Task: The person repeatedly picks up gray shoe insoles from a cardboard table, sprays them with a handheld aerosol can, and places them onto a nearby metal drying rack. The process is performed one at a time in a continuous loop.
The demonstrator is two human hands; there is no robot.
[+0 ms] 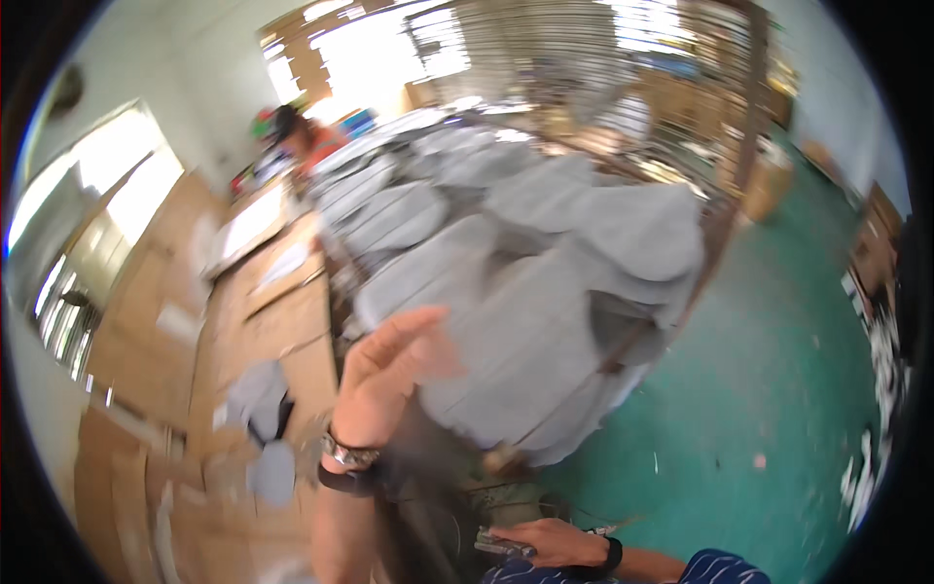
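My left hand point(397, 365) is raised above the near left edge of a layer of grey flat pieces, its fingers stretched out and blurred by motion. Nothing shows in it. A metal watch and a dark band circle that wrist. Low in the view, close to my body, my right hand point(556, 541) is closed around a small metal tool point(504, 543), whose exact kind I cannot make out. The grey pieces point(525, 341) with rounded ends overlap across a long table, beyond both hands.
Brown cardboard point(268, 336) covers a surface at left, with grey offcuts point(272, 472) on it. A person in orange point(319, 144) is at the far left end of the table. Green floor point(739, 389) runs along the right, with white scraps point(880, 370) by the wall.
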